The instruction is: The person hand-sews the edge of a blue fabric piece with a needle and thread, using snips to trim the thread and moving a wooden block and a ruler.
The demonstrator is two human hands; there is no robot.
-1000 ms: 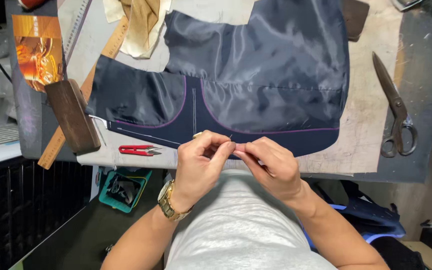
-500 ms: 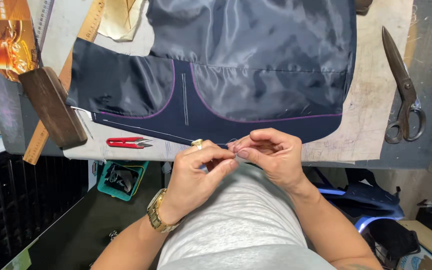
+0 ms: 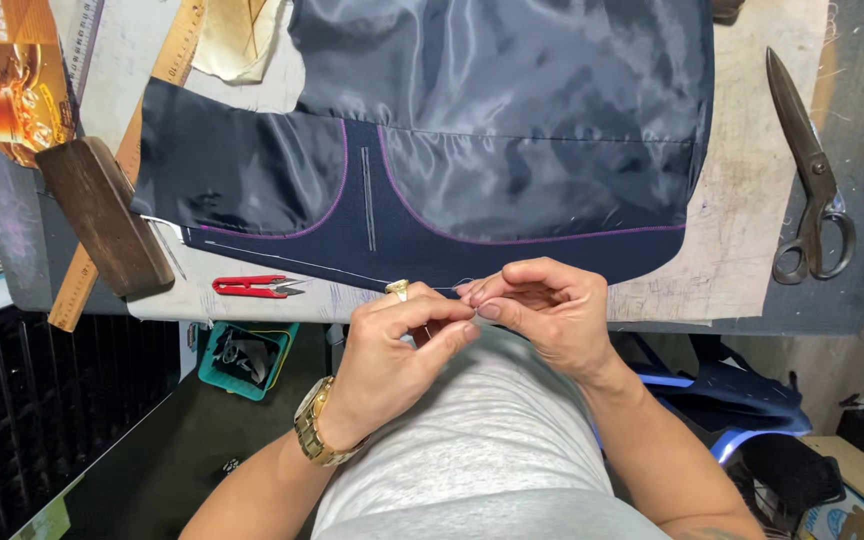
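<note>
A garment [image 3: 512,150] is spread across the table [image 3: 852,130]. Scissors [image 3: 810,180] are laid near the right edge, snips [image 3: 252,287] at the front edge, and a wooden block [image 3: 102,215] on a ruler [image 3: 142,140] toward the left edge. Both hands [image 3: 552,315] are met at the front edge.

Far up and left of my pinching left hand [image 3: 392,350] I see an orange, glossy printed cardboard package [image 3: 12,70] at the table's corner, and low to the right of my right hand [image 3: 542,320], a partly cropped blue-and-white carton [image 3: 837,520].
</note>
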